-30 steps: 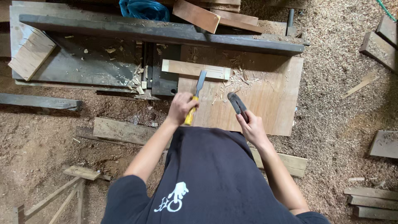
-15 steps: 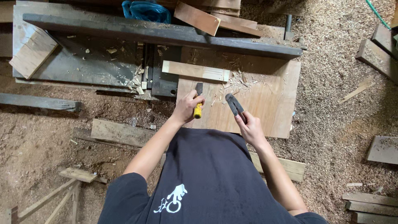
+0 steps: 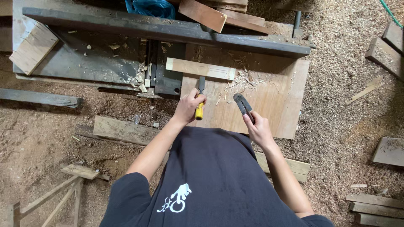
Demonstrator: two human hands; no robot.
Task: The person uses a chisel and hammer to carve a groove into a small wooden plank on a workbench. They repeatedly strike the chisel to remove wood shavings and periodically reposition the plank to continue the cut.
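Note:
My left hand point(image 3: 188, 107) grips a chisel point(image 3: 200, 97) by its yellow handle, blade pointing away from me toward a short pale wood block point(image 3: 200, 68). The blade tip sits at the block's near edge. My right hand point(image 3: 257, 128) holds a dark hammer point(image 3: 243, 104) by its handle, head raised a little to the right of the chisel. Both tools are over a plywood board point(image 3: 269, 96) strewn with wood chips.
A long dark beam point(image 3: 168, 30) crosses behind the block. A wood offcut point(image 3: 33, 47) lies at far left, planks point(image 3: 219, 13) and a blue bag point(image 3: 148, 7) at the back. Sawdust covers the ground, with scrap boards point(image 3: 122, 129) near my left arm and more scraps point(image 3: 387, 42) at the right.
The chisel has swung from a slant to nearly straight, its tip now at the block's near edge. The hammer hand stays about where it was.

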